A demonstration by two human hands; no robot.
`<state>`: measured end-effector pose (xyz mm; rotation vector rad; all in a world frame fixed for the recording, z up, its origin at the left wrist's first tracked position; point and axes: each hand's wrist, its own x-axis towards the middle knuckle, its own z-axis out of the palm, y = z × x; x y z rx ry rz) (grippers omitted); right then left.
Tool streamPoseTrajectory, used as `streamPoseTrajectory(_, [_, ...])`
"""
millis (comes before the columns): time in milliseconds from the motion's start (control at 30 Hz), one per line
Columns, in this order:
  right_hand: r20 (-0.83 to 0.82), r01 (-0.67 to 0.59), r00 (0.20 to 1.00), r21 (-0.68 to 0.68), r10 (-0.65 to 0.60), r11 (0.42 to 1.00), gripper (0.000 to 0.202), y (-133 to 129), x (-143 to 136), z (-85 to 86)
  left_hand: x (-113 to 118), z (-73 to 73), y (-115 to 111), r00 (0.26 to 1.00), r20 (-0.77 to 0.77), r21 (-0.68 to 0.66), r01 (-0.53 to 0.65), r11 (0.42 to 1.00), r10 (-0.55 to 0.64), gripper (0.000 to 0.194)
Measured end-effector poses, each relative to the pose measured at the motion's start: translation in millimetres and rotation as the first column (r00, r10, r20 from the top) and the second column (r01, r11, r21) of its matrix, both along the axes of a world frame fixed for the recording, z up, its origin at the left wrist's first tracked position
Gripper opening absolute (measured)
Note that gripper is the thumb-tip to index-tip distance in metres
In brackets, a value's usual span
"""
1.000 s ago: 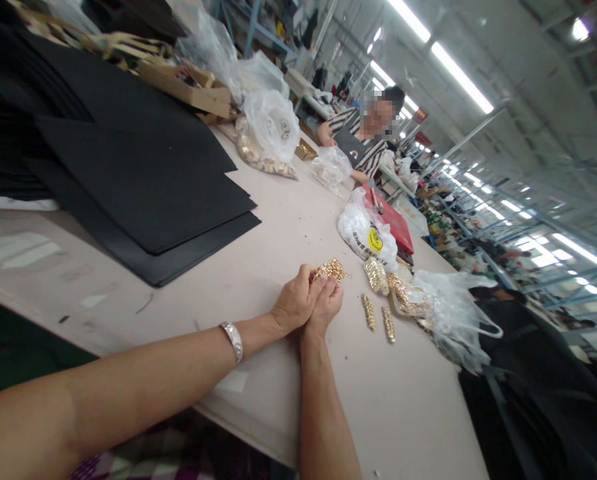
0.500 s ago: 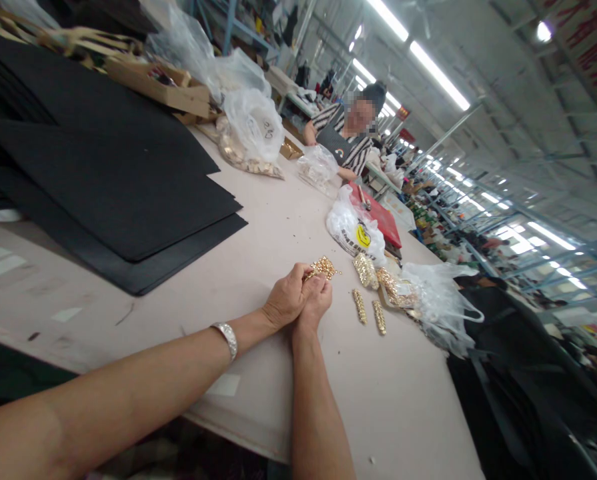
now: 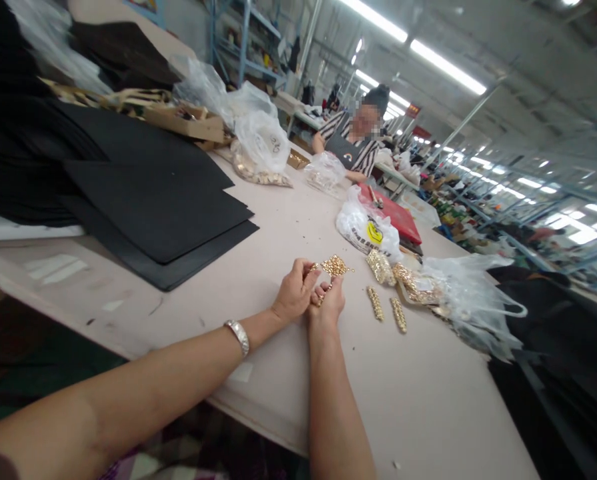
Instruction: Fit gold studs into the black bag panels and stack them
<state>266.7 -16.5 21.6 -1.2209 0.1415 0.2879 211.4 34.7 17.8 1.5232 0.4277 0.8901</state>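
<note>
My left hand (image 3: pixel 296 291), with a silver bracelet (image 3: pixel 237 337) at the wrist, is closed, and a small gold metal piece (image 3: pixel 314 267) shows at its fingertips. Close against it, my right hand (image 3: pixel 331 304) is curled closed around several small gold pieces (image 3: pixel 321 301); their exact kind is too small to make out. Just beyond both hands lies a loose pile of gold pieces (image 3: pixel 335 265) on the pale table (image 3: pixel 398 393). To the right are two narrow gold bundles, one (image 3: pixel 375 304) and another (image 3: pixel 398 315), with a thicker pale-gold packet (image 3: pixel 381 267) behind them.
Black sheets (image 3: pixel 163 207) are stacked at left. A clear bag (image 3: pixel 478 293) and gold packet (image 3: pixel 418 285) lie at right. Farther back are a white bag (image 3: pixel 363 223), a red folder (image 3: pixel 395 217), a bag of pieces (image 3: pixel 261 150) and a cardboard tray (image 3: pixel 183 123). A person (image 3: pixel 351 143) sits opposite.
My hands were pressed together by the gold pile; now they have drawn slightly apart and back from it, gold pieces showing in both. The camera view has shifted somewhat.
</note>
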Motion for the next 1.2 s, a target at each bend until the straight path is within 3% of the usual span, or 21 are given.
streamPoseTrajectory(167, [-0.062,-0.054,0.996,0.16,0.065,0.986,0.023,-1,-4,8.3,6,-6.7,4,0.999,-0.03,-0.262,0.031,0.965,-0.04,0.026])
streamPoseTrajectory(333, [-0.085,-0.097,0.99,0.192,0.116,0.977,0.025,-1,-1,9.6,3,2.2,7,0.99,-0.035,-0.493,0.099,0.864,-0.133,0.03])
streamPoseTrajectory(600, [-0.036,-0.133,0.99,0.071,0.136,0.989,0.03,2,-6,7.4,-5,14.1,18,0.955,0.048,-0.681,0.246,0.69,-0.293,0.031])
streamPoseTrajectory(767, [0.038,-0.193,0.979,-0.128,0.199,0.973,0.036,-5,-4,5.6,-13,20.5,20,0.943,0.081,-0.71,0.282,0.645,-0.323,0.025])
streamPoseTrajectory(867, [0.132,-0.164,0.969,-0.292,0.21,0.942,0.041,-16,25,13.9,-18,22.7,21,0.933,0.091,-0.72,0.304,0.624,-0.349,0.025])
streamPoseTrajectory(967, [0.247,-0.065,0.947,-0.473,0.203,0.879,0.048,-27,80,32.3,-21,22.4,22,0.925,0.099,-0.736,0.317,0.599,-0.367,0.026])
streamPoseTrajectory(1100, [0.405,0.14,0.887,-0.692,0.22,0.708,0.049,-33,157,54.9,-23,21.8,24,0.916,0.105,-0.778,0.318,0.542,-0.387,0.029])
streamPoseTrajectory(1200, [0.489,0.259,0.819,-0.781,0.299,0.568,0.045,-23,195,58.9,-24,23.7,24,0.911,0.109,-0.805,0.316,0.502,-0.399,0.035])
